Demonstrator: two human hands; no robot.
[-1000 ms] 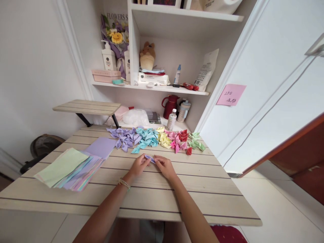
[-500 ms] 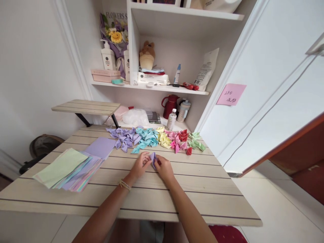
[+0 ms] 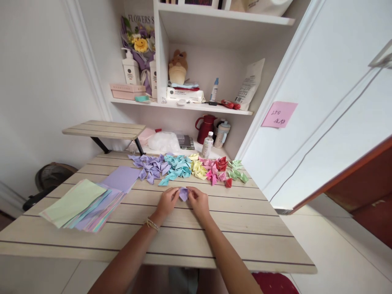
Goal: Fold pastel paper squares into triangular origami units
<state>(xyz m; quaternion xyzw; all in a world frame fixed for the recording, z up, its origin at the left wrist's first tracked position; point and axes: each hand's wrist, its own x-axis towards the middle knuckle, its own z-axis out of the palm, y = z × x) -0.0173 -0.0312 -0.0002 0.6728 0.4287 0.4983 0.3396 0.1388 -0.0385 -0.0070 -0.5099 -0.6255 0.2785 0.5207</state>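
My left hand [image 3: 167, 201] and my right hand [image 3: 198, 201] meet over the wooden table [image 3: 251, 228], both pinched on a small folded purple paper piece [image 3: 183, 193] held between their fingertips. Just beyond them lies a row of folded paper pieces sorted by colour: purple [image 3: 150, 166], teal [image 3: 177, 166], yellow [image 3: 197, 168], pink [image 3: 214, 171], red [image 3: 221, 164] and green [image 3: 237, 171]. A fanned stack of pastel paper sheets [image 3: 85, 200] lies to the left of my left hand.
Behind the table a shelf unit holds a red kettle [image 3: 206, 127], a small bottle [image 3: 207, 144], a plastic bag [image 3: 163, 142], pump bottles [image 3: 131, 70] and a plush toy [image 3: 178, 67]. A small side shelf [image 3: 104, 129] juts out at the left. A pink note [image 3: 278, 114] sticks on the right wall.
The purple piece was pressed flat on the table, then lifted and turned upright between my fingers; now both hands pinch it together in a more compact fold.
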